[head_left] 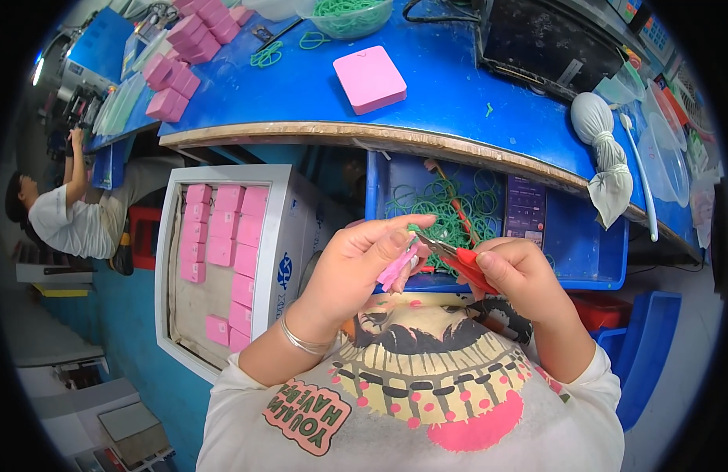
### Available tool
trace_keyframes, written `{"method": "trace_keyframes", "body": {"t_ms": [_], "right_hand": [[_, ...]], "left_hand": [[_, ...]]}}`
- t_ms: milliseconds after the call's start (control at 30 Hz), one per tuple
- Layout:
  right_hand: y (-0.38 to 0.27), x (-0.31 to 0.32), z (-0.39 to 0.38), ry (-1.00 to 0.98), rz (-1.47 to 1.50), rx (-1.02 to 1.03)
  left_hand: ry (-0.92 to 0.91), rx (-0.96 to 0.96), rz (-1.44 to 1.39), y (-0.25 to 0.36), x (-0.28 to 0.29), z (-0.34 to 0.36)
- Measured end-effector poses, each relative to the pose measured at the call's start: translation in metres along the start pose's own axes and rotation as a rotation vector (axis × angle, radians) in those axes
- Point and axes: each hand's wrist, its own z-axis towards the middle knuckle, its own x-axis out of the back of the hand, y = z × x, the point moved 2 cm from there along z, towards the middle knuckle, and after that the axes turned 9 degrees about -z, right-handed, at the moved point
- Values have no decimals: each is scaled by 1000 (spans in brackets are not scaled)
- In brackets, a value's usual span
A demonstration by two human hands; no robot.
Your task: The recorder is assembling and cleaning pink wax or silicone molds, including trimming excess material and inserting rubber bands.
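My left hand [383, 252] pinches a small pink piece [394, 271] with green bits at its top, near the middle of the view. My right hand [509, 275] grips red-handled scissors [471, 267], whose metal tips point left at the pinched piece. Beneath both hands lies a blue tray [615, 259] holding tangled green rubber bands [450, 200], a red stick-like item [460, 208] and a dark phone-like rectangle [523, 204]. Whatever else my left fingers cover is hidden.
The blue bench [261, 102] carries pink block stacks [175, 94], a band-filled bowl [364, 27], a pink block [368, 79], a dark monitor [549, 51] and a cloth bundle [608, 181]. A box [163, 259] of pink blocks stands left. Another person [61, 212] sits far left.
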Motion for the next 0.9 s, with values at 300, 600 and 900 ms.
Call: {"method": "trace_keyframes", "body": {"t_ms": [300, 600, 900], "right_hand": [[-13, -12, -6, 240, -375, 290], [-38, -13, -9, 434, -920, 496], [-41, -4, -1, 346, -945, 630]], "left_hand": [[-25, -56, -221, -9, 6, 5], [30, -67, -197, -11, 5, 6], [-10, 105, -343, -13, 5, 6]]}}
